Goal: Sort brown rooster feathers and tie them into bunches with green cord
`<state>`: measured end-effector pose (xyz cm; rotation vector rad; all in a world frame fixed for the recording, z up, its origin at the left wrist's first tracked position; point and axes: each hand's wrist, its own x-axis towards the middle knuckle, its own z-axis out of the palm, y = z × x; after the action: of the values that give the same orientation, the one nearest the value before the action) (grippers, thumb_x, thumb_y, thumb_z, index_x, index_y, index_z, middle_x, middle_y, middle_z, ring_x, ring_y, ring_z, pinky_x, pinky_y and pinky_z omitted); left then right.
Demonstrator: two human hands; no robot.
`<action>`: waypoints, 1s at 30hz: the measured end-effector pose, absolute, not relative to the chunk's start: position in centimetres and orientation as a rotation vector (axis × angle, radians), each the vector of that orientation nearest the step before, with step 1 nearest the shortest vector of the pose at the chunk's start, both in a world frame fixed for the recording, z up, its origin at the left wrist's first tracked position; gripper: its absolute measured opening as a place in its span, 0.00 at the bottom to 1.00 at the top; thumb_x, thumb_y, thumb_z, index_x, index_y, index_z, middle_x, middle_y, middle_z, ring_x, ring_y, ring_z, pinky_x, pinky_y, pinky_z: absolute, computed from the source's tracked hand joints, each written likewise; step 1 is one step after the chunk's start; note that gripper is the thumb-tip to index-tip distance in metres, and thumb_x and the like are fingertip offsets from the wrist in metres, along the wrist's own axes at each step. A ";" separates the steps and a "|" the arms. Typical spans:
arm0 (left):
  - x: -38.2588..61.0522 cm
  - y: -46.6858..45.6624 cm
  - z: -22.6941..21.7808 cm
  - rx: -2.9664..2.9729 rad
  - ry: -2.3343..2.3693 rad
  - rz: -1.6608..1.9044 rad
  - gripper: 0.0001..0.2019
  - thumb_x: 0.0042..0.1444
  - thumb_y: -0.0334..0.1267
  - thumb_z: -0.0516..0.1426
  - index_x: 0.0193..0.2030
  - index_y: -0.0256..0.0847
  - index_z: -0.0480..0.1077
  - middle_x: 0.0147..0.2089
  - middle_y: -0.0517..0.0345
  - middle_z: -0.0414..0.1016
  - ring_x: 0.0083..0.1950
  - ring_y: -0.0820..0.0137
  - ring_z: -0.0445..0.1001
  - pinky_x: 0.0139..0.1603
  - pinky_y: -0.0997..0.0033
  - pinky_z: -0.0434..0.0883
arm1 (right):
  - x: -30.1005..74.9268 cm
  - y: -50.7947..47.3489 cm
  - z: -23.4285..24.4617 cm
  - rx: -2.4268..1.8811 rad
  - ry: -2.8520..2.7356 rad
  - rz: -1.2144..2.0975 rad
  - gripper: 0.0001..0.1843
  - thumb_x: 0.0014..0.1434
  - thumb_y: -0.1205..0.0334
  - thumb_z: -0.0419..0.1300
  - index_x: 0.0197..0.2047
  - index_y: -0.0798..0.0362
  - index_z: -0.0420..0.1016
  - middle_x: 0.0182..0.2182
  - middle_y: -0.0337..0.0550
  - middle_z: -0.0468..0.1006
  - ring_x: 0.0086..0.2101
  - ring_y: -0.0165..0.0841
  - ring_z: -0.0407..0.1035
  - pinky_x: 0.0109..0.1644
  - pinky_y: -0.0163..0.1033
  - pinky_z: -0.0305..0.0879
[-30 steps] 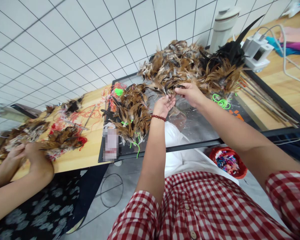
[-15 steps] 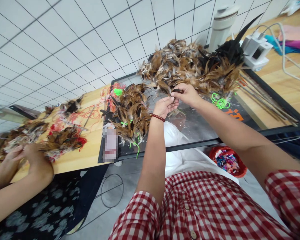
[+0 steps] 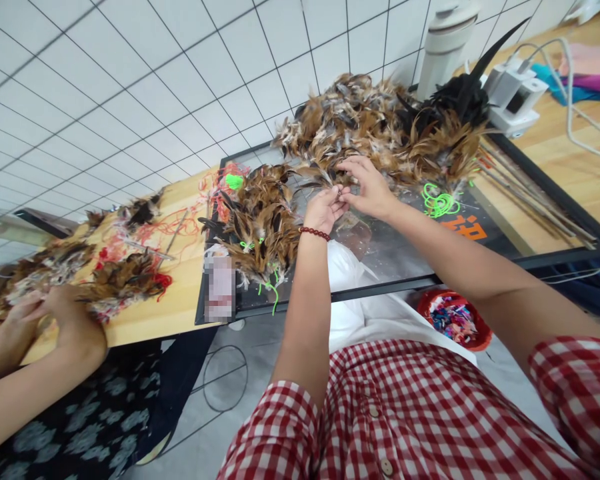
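- Hands: left hand (image 3: 325,210) and right hand (image 3: 365,190) are together in front of the person, above the black-framed panel (image 3: 370,288).
- Left hand state: palm turned partly up, fingers curled, tips gathered. Something small and dark seems to sit at the tips; too small to tell what it is, or whether it is gripped.
- Right hand state: partly open, thumb apart from the forefinger. Thumb tip is just beside the left fingertips; forefinger extends away from the person. No object clearly held.
- Main relation: large feather pile (image 3: 350,123) lies directly beyond both hands, long axis running left to right across the view, more of it on the right side. Right hand is the nearer; its forefinger overlaps the pile's near edge in view. Contact: cannot tell.
- Second relation: smaller feather bundle (image 3: 267,213) lies left of the left hand, long axis pointing away from the person. Left hand is the nearer; the wrist, with a bead bracelet (image 3: 314,232), is just beside it.
- Right side: coil of green cord (image 3: 437,202) at the pile's near edge; thin sticks (image 3: 535,200) farther right; black feathers (image 3: 453,110) at the pile's right end.
- Far left: a co-worker's hands (image 3: 63,303) among feathers on the wooden bench (image 3: 190,283), well apart from the person's own.
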<state>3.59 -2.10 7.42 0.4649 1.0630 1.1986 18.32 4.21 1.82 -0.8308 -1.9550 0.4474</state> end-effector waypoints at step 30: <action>4.3 -2.5 7.2 0.685 1.103 0.970 0.08 0.65 0.34 0.66 0.34 0.37 0.75 0.29 0.59 0.81 0.31 0.76 0.80 0.51 0.71 0.77 | 18.4 3.7 4.2 -0.971 -1.421 1.383 0.24 0.50 0.51 0.80 0.20 0.54 0.72 0.17 0.35 0.72 0.22 0.25 0.61 0.29 0.35 0.56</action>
<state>4.29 -2.55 7.15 0.6853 1.1030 0.9699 18.41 3.73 4.19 -0.9712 -1.4207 1.3833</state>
